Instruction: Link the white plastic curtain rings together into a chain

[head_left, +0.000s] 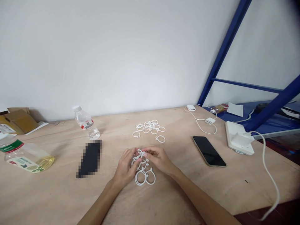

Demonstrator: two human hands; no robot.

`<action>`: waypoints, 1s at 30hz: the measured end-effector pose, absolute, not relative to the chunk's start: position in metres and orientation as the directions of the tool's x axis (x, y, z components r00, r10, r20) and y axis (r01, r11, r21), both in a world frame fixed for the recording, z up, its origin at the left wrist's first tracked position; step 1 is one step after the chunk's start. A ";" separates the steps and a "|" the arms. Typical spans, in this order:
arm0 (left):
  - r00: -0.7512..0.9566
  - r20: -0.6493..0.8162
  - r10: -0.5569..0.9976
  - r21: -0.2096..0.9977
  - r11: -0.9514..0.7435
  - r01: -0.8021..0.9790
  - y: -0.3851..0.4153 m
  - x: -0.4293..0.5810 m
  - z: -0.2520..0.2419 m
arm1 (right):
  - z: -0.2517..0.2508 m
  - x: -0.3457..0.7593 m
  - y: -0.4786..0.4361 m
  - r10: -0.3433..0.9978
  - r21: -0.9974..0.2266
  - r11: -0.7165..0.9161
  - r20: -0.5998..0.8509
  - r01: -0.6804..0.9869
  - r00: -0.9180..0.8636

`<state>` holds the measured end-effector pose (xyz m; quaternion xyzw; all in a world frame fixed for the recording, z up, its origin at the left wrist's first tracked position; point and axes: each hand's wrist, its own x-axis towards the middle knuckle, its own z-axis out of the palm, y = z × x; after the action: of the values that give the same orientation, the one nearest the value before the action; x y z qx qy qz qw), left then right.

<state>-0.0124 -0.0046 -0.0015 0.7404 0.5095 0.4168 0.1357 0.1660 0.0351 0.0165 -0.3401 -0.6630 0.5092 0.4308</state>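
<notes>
Both hands work at a small cluster of white plastic curtain rings (140, 178) with ball-shaped ends, on the wooden table. My left hand (126, 165) curls round the left side of the cluster, thumb and fingers closed on a ring. From the right, my right hand (159, 158) pinches a white curtain ring (140, 152) between thumb and forefinger at the top of the cluster. Fingers partly hide the held rings. Farther back lies a loose pile of similar rings (151, 125), with one single ring (160, 139) in front of it.
A clear water bottle (86, 123) and a bottle with yellow liquid (28, 156) stand left, near a cardboard box (20, 120). Right lie a phone (209, 151), a power strip (239, 137), a charger (191, 108) and a white cable (269, 175). A blue metal frame (222, 53) rises behind.
</notes>
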 end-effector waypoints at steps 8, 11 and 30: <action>0.068 0.438 0.896 0.706 -0.390 0.590 -0.004 -0.013 0.003 | 0.009 0.163 0.040 0.918 -0.987 0.026 0.087 -0.158 -0.388; 0.049 0.403 0.914 0.743 -0.358 0.566 -0.003 -0.013 0.004 | 0.008 0.162 0.040 0.923 -0.985 0.006 0.073 -0.174 -0.377; 0.030 0.126 0.992 0.950 -0.129 0.285 -0.002 -0.005 0.004 | -0.003 0.148 0.038 0.951 -0.981 0.058 0.111 -0.188 -0.288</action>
<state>-0.0045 -0.0019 0.0038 0.6010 0.5310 0.4508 0.3919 0.1480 0.0376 -0.0027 -0.3510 -0.5439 0.5899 0.4827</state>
